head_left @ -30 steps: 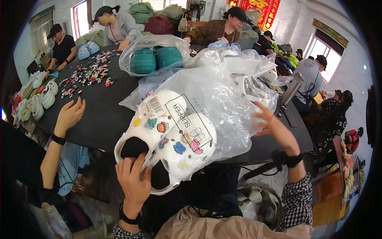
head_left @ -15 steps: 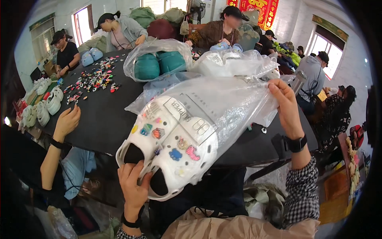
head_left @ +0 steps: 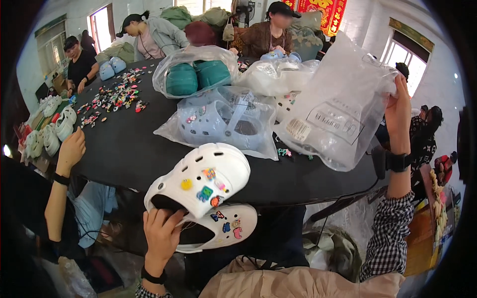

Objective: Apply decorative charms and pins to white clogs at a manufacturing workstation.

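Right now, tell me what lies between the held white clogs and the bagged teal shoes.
In the head view, a clear bag of light blue clogs lies between the held white clogs and the teal shoes, on the black table.

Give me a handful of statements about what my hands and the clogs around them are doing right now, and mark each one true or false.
1. The left hand grips the pair of white clogs near their heel openings. True.
2. The right hand is holding nothing. False: it holds up a clear plastic bag.
3. Colourful charms decorate both white clogs. True.
4. The white clogs are inside the plastic bag. False: they are out of it, bare in the left hand.
5. The light blue clogs lie bagged on the black table. True.
6. The green clogs lie nearer the person than the light blue ones. False: they lie farther away.
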### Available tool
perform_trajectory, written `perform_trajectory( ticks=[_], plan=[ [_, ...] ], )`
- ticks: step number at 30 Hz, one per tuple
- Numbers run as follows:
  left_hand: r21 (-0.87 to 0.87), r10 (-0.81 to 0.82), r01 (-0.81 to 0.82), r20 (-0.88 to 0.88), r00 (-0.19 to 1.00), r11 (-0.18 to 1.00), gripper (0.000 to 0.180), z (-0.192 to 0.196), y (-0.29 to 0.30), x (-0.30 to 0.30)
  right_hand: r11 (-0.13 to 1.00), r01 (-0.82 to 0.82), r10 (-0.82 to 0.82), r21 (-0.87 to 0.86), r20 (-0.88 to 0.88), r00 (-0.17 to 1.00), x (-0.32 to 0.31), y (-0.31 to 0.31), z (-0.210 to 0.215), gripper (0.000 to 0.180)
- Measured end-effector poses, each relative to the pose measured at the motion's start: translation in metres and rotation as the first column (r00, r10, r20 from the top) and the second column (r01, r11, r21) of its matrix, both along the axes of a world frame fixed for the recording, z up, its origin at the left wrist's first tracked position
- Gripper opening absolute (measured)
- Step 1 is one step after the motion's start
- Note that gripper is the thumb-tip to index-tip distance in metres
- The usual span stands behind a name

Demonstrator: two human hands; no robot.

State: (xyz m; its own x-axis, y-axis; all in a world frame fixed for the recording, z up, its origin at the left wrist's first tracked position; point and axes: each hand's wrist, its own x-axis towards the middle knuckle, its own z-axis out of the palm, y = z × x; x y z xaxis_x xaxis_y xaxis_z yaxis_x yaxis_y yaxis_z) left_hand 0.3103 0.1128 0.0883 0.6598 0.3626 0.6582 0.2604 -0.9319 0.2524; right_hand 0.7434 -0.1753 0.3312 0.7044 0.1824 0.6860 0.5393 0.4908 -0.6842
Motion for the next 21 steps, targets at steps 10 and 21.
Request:
perform_trajectory(
  ticks=[10, 21],
  plan=[
    [-0.789, 0.045, 0.21, 0.288, 0.957, 0.577, 0.019, 0.064, 0.027, 0.009, 0.999, 0.034, -0.035, -0.032, -0.057, 0.998, -0.027, -0.002, -0.021, 0.03],
    [-0.748, 0.173, 0.656, 0.662, 0.73, 0.095, 0.027, 0.125, 0.009, 0.079, 0.999, -0.02, 0.027, 0.043, -0.17, 0.985, -0.016, 0.0, -0.039, 0.033]
  ],
)
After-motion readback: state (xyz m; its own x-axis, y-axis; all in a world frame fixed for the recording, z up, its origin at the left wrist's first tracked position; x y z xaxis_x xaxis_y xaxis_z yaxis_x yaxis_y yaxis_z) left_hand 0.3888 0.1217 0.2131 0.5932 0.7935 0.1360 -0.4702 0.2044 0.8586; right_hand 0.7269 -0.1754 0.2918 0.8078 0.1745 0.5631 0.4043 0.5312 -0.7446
